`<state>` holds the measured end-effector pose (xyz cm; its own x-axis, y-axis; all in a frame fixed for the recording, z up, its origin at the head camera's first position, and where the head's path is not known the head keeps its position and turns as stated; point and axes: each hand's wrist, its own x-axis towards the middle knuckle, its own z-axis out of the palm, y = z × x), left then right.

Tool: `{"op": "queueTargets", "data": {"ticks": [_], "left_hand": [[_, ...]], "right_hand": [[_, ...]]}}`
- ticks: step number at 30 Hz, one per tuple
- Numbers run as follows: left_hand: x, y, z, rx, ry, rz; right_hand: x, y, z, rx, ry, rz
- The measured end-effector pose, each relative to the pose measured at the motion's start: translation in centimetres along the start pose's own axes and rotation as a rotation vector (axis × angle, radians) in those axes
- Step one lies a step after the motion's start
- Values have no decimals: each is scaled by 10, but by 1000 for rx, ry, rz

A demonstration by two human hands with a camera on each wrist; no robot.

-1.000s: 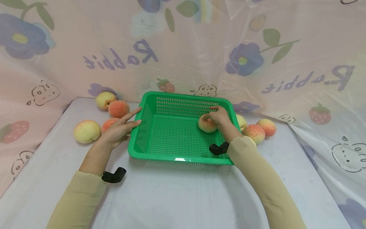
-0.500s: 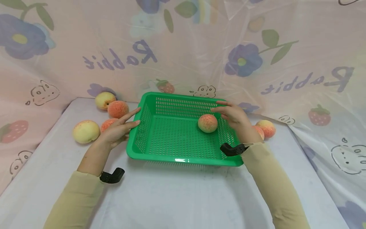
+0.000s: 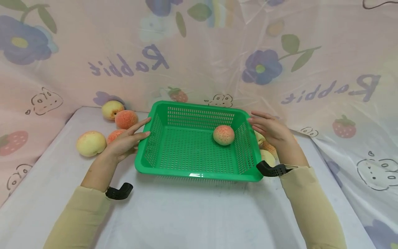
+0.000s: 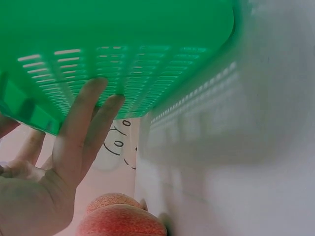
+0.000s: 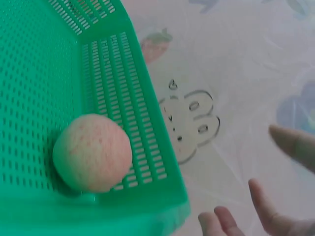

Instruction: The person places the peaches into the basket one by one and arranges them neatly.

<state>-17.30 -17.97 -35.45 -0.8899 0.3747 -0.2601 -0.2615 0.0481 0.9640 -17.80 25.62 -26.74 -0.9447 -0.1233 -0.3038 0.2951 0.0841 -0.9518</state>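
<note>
A green plastic basket point(image 3: 196, 148) with slotted walls is centered in the head view, with a pink-speckled peach point(image 3: 223, 135) inside toward its right end. My left hand point(image 3: 125, 143) holds the basket's left side, finger and thumb at the rim; the left wrist view shows two extended fingers point(image 4: 81, 123) against the slotted wall from outside. In that view the basket sits above its shadow on the white surface. My right hand point(image 3: 273, 133) is just outside the right rim, fingers extended and holding nothing; the right wrist view shows its fingertips point(image 5: 256, 189) apart from the basket.
Several peaches, including a pale yellow one point(image 3: 91, 143) and a red one point(image 3: 126, 119), lie left of the basket on the white table point(image 3: 192, 214). More, such as a yellow one point(image 3: 267, 158), lie to its right, partly hidden by the right hand. A printed cloth point(image 3: 199, 52) hangs behind.
My right hand has let go of the peach in the basket and moved right, out over the right rim. My left hand stays at the left rim.
</note>
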Motion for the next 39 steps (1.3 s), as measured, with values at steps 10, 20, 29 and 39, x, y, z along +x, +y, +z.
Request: {"op": "queueTargets", "data": {"ticks": [10, 20, 29, 39], "left_hand": [[-3, 4, 2, 21, 8, -15], [-1, 1, 2, 18, 11, -31], [-2, 2, 1, 24, 14, -36], [-3, 3, 3, 22, 17, -36]], "right_hand": [[-22, 23, -38, 22, 6, -30], [-43, 60, -61, 29, 85, -133], [-56, 83, -62, -27, 172, -36], [-60, 111, -58, -3, 265, 9]]}}
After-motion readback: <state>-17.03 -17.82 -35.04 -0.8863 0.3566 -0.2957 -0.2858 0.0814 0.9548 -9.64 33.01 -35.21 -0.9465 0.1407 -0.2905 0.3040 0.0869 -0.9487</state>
